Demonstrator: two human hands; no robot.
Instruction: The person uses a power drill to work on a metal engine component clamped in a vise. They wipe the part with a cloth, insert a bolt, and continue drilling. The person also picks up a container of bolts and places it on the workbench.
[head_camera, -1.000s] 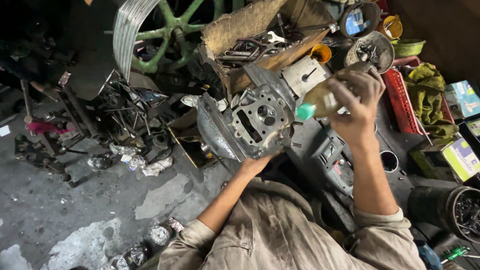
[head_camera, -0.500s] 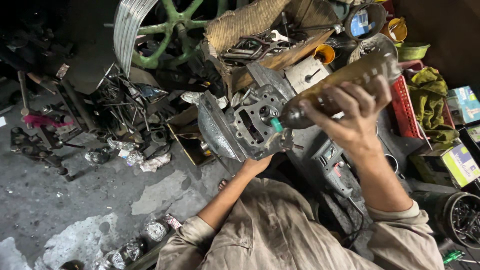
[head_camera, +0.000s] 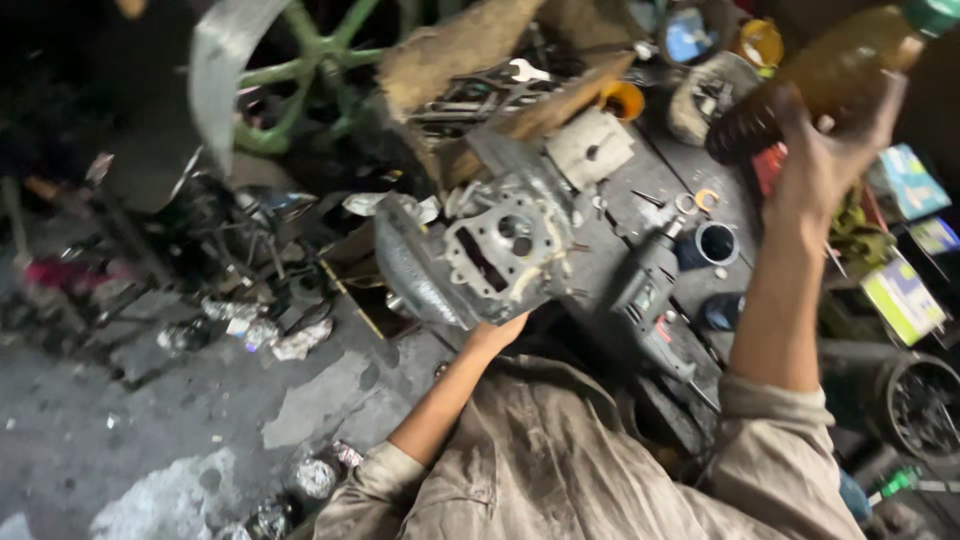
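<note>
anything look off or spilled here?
No spill visible. The right hand holds a brown bottle tilted, green cap on. The left hand props a metal engine part on edge. Power drill lies among loose parts.

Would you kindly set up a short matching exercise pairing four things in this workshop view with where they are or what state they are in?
Things:
1. Amber bottle
2. Engine part
3. Power drill
4. Green spoked wheel

Places or states:
A. Lying flat on the dark work surface
B. Raised at upper right in the right hand
C. Standing at the back, upper left
D. Held up from below by the left hand

Pairs: 1-B, 2-D, 3-A, 4-C
</note>
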